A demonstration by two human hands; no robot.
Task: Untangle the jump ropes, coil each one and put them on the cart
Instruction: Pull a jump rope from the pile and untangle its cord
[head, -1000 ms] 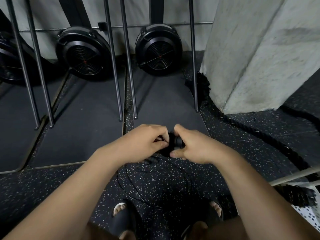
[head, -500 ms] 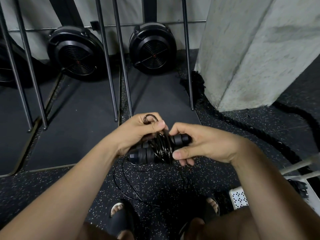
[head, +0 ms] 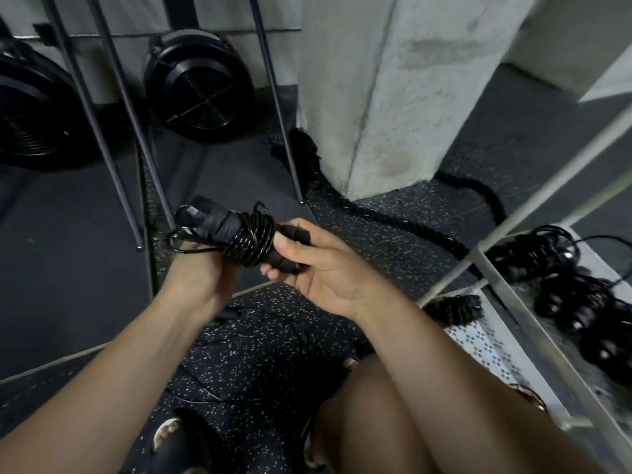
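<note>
**Q:** Location of the jump rope?

**A:** Left of the cart, well apart from the coiled ropes on its shelf. It spans both hands. The right hand grips one handle end.

**Q:** Obscured items?

**A:** The left hand sits beneath the bundle. Its fingers are hidden, so its grip cannot be determined.

**Q:** Change?

**A:** The bundle's left end is now raised; it was previously near level.

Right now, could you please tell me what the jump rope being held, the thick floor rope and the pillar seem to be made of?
Jump rope: cord probably plastic-coated cable, glossy; sharp highlights run along its wound turns.
Thick floor rope: likely braided fibre, matte; twisted strands and a frayed end show.
Pillar: apparently bare concrete, rough and dull; grey, mottled, rough-edged at the base.
</note>
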